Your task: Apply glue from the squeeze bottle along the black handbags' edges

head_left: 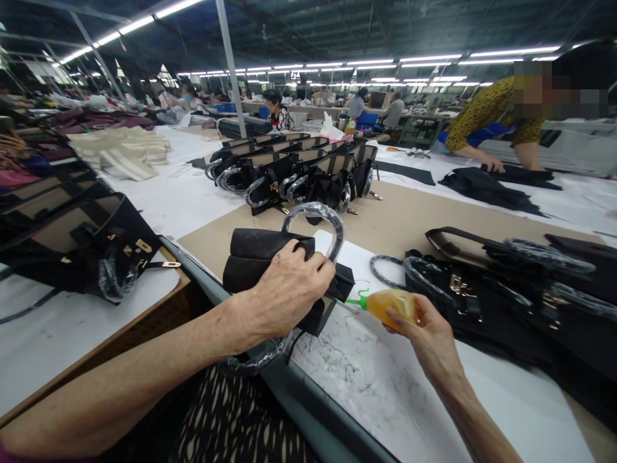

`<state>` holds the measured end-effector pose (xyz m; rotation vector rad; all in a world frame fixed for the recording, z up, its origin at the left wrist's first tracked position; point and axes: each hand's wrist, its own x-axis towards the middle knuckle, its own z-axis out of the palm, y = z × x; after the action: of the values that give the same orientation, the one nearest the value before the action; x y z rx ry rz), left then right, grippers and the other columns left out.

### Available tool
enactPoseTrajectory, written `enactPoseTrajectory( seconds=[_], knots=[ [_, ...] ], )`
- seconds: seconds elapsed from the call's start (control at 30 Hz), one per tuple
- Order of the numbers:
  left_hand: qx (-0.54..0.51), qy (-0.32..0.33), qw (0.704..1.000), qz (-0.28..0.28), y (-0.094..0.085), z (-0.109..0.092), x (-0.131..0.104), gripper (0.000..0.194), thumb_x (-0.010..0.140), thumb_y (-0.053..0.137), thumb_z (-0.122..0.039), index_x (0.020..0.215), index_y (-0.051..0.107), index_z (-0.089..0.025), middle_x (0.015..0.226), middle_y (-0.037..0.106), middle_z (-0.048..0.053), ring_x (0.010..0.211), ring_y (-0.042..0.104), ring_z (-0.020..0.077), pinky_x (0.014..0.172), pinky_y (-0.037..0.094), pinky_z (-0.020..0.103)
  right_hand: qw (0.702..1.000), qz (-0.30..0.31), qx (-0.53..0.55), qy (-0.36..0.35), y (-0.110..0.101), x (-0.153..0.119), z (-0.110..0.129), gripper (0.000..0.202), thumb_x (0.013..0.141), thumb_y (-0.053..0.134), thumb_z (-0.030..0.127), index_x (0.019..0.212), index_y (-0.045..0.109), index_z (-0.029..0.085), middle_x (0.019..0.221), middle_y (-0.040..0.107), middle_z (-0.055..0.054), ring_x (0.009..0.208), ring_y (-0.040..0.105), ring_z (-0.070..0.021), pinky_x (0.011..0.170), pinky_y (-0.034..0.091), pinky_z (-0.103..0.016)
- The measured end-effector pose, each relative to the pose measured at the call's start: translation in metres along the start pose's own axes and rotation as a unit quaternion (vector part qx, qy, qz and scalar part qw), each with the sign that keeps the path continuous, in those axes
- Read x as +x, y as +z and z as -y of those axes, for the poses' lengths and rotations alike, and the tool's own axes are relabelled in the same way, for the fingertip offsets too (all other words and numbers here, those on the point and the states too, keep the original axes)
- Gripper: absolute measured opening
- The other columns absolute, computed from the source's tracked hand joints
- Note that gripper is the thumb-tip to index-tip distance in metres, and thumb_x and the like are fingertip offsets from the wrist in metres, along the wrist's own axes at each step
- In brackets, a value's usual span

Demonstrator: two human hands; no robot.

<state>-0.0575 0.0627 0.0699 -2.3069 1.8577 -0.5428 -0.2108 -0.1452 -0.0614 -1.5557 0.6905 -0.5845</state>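
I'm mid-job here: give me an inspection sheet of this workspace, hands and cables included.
Surface: white sheet over brown sheet; dark marks or threads on the white.
Job's things: black bag with wrapped handles; amber bottle, green nozzle toward the bag.
Clutter: more bags ahead and on both sides.
Hands: left grips the bag; right holds the bottle.
Cables: nothing seen.
Surroundings: co-worker bent over black pieces; lit ceiling.
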Motion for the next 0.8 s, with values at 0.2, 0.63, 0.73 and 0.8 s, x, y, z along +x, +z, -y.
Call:
enactPoseTrajectory(
  seconds=[0.2,0.63,0.73,0.8],
  knots=[
    [-0.003,0.001,1.000,-0.004,0.002,0.000,-0.003,0.018,0.078,0.058,-0.019,0.095,0.054,-0.015,0.091,0.060,0.006,0.074,0.055,0.0236,0.073,0.039,0.038,0.999,-0.007,0.036,0.040,0.001,-0.003,0.002,0.055,0.064,0.080,0.048,0.102,0.058,0.015,0.095,0.063,-0.006,0.076,0.063,-0.0224,0.059,0.057,-0.030],
    [0.001,0.000,1.000,0.003,0.001,-0.001,-0.004,0.015,0.081,0.055,-0.017,0.096,0.056,-0.016,0.091,0.062,0.006,0.075,0.057,0.0230,0.073,0.038,0.038,0.992,-0.008,0.091,0.083,0.004,-0.011,0.001,0.051,0.061,0.083,0.043,0.098,0.061,0.016,0.093,0.065,-0.006,0.070,0.063,-0.0204,0.054,0.055,-0.028],
    [0.005,-0.002,1.000,0.001,0.000,-0.003,-0.005,0.015,0.083,0.051,-0.016,0.097,0.057,-0.016,0.092,0.063,0.006,0.074,0.057,0.0227,0.072,0.038,0.038,0.990,-0.005,0.101,0.094,0.004,-0.014,0.003,0.053,0.060,0.084,0.042,0.100,0.061,0.015,0.090,0.065,-0.006,0.065,0.063,-0.0191,0.053,0.054,-0.026],
    [0.008,-0.004,1.000,0.002,0.000,-0.004,-0.006,0.016,0.084,0.050,-0.016,0.098,0.058,-0.016,0.092,0.064,0.006,0.073,0.057,0.0221,0.072,0.039,0.038,0.989,-0.002,0.106,0.103,0.004,-0.017,0.004,0.052,0.061,0.084,0.042,0.100,0.061,0.015,0.091,0.065,-0.006,0.065,0.063,-0.0193,0.052,0.053,-0.026]
  ],
)
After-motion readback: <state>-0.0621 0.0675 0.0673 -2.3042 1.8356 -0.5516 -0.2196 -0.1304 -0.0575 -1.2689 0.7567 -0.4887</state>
